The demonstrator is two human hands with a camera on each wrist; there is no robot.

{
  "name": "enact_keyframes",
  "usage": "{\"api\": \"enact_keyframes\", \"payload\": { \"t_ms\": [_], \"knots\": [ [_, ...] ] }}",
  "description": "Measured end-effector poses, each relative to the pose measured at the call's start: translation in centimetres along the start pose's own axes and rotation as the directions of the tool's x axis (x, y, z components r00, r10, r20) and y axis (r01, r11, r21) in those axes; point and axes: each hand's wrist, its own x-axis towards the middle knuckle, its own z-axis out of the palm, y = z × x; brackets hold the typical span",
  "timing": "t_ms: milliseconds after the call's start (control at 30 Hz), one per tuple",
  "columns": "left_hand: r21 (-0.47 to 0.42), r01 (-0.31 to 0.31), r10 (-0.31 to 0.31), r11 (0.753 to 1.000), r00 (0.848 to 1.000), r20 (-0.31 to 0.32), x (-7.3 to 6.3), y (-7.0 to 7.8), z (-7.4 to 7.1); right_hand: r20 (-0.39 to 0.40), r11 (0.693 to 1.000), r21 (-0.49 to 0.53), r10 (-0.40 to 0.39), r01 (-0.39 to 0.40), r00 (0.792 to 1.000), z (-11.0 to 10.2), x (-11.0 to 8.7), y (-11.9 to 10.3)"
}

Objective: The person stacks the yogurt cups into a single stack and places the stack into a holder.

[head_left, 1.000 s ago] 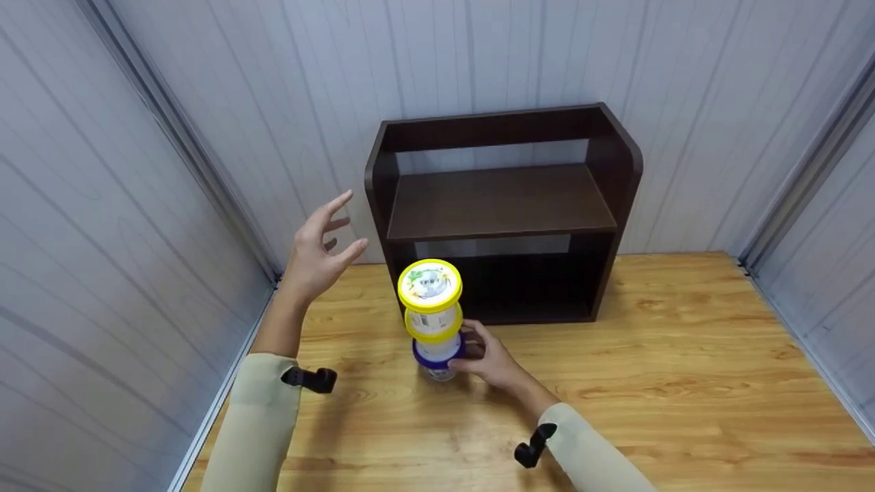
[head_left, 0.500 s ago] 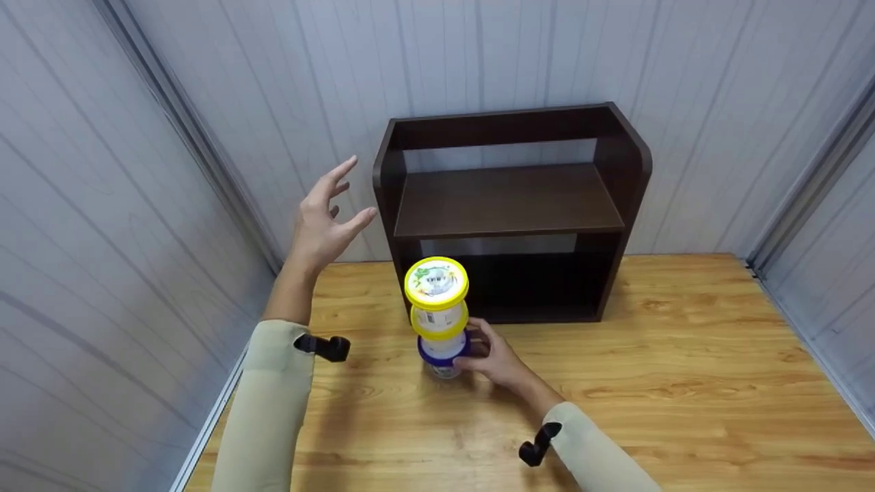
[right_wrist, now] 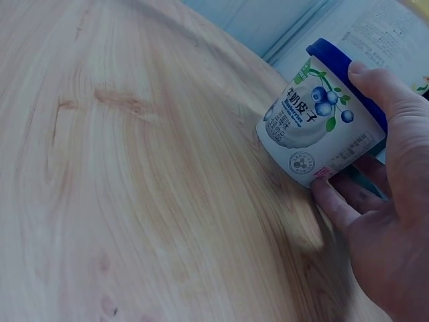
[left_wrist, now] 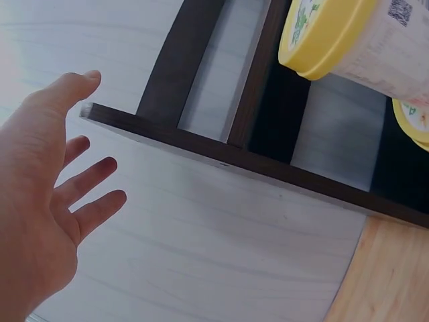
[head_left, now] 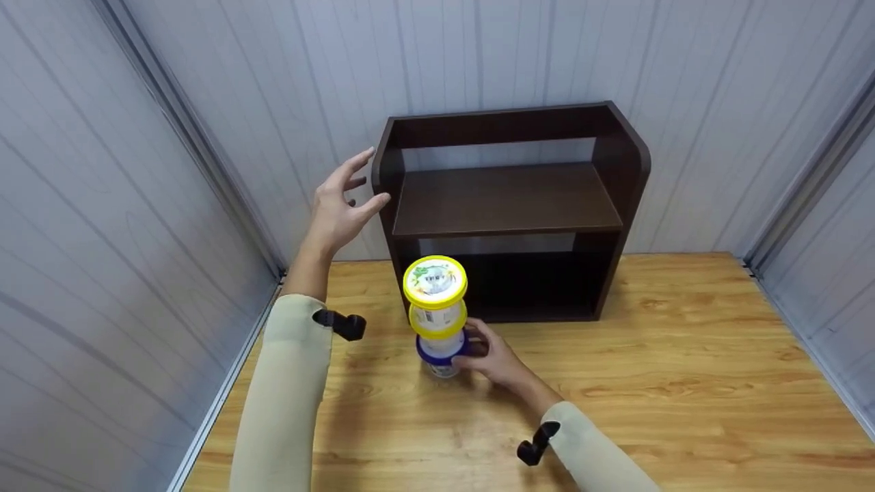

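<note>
Yellow rings the lids of the upper tub and middle tub, piled upright on a blue-lidded tub, which stands on the wood-grain tabletop just in front of the brown shelf unit, near its left front corner. From where I stand, the right hand has hold of the bottom tub from the right: thumb on the blue lid's rim, fingers bent round the side. Its grip is only as wide as that tub.

Up beside the shelf's left side panel, the left hand holds nothing, its thumb spread well apart from its fingers. The left wrist view shows a gap between it and the panel's edge, and more room between it and the yellow-lidded tubs.

Wood runs on widely from the right hand toward the right wall; on the left the strip is narrower, ending along the left wall. The shelf backs close to the rear wall.
</note>
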Motion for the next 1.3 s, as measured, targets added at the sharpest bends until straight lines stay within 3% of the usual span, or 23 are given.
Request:
{"api": "enact_keyframes", "payload": {
  "t_ms": [200, 433, 667, 1000, 1300],
  "knots": [
    [0.029, 0.0, -0.001, 1.0, 1.0, 0.025, 0.3, -0.3, 0.5, 0.009, 1.0, 0.015, -0.001, 0.0, 1.0, 0.2, 0.1, 0.0],
    [-0.016, 0.003, -0.003, 1.0, 1.0, 0.003, 0.3, -1.0, 1.0, 0.009, 0.999, 0.037, 0.005, -0.005, 1.0, 0.4, 0.0, -0.3],
    [-0.122, 0.026, -0.026, 0.992, 1.0, -0.001, 0.3, -1.4, 1.4, 0.007, 1.0, 0.03, -0.004, 0.004, 1.0, 0.4, -0.1, 0.0],
    [-0.282, 0.072, -0.069, 0.957, 0.997, 0.019, 0.2, -1.5, 2.1, -0.005, 0.999, 0.042, 0.015, -0.015, 1.0, 0.3, -0.4, -0.1],
    [-0.339, 0.084, -0.081, 0.937, 0.996, 0.024, 0.0, -1.5, 2.1, 0.003, 0.999, 0.024, -0.037, 0.037, 0.999, 0.6, -0.4, 0.0]
  ]
}}
